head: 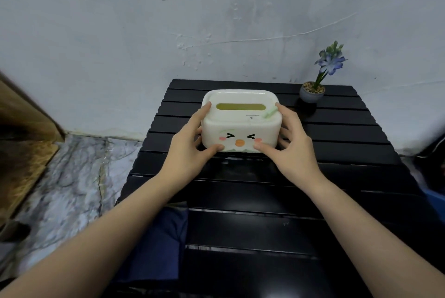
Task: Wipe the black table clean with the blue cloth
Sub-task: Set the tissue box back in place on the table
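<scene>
White tissue box (240, 126) sits grasped between left hand (186, 150) and right hand (292, 148), arms outstretched.

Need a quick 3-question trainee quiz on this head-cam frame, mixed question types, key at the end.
1. True or false: both hands grip the white plastic tissue box with the cartoon face from its sides.
2. Where does the small grey pot with the blue flower stand on the black slatted table? A) near left corner B) far right corner C) centre
3. Which thing sits under the left forearm at the table's near left edge?

Key:
1. True: the left hand and the right hand hold opposite sides.
2. B
3. The dark blue cloth, not yet in either hand.
</scene>
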The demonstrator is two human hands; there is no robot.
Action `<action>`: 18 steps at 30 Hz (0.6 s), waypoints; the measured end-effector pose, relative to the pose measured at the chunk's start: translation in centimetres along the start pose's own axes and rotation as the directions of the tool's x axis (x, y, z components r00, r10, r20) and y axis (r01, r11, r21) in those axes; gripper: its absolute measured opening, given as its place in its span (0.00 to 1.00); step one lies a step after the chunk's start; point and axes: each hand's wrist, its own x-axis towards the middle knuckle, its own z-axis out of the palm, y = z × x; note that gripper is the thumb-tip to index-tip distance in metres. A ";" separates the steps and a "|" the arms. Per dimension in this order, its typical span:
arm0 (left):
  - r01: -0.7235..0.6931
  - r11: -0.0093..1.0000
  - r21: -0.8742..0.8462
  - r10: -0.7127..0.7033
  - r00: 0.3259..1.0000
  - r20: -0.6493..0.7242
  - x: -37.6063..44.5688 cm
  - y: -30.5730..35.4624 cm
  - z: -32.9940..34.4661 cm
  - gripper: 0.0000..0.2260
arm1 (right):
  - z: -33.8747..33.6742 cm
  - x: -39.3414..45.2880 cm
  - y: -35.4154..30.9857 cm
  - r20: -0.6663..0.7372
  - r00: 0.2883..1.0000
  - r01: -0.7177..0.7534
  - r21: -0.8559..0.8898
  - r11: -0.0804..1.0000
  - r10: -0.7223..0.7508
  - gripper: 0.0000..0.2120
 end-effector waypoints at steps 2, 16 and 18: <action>-0.002 0.999 0.035 0.002 1.000 0.011 0.0 0.1 -0.1 0.41 | -0.2 0.0 0.0 0.019 1.000 -0.006 -0.015 1.000 0.006 0.41; -0.322 0.896 0.305 0.369 0.923 -0.108 -1.2 8.0 3.3 0.19 | -6.4 -0.4 0.2 -0.095 0.995 -0.030 -0.322 0.946 -0.001 0.33; -0.381 0.885 0.269 0.407 0.912 -0.049 -1.1 9.4 5.9 0.16 | -7.6 0.5 0.4 -0.113 0.993 -0.019 -0.411 0.912 -0.030 0.26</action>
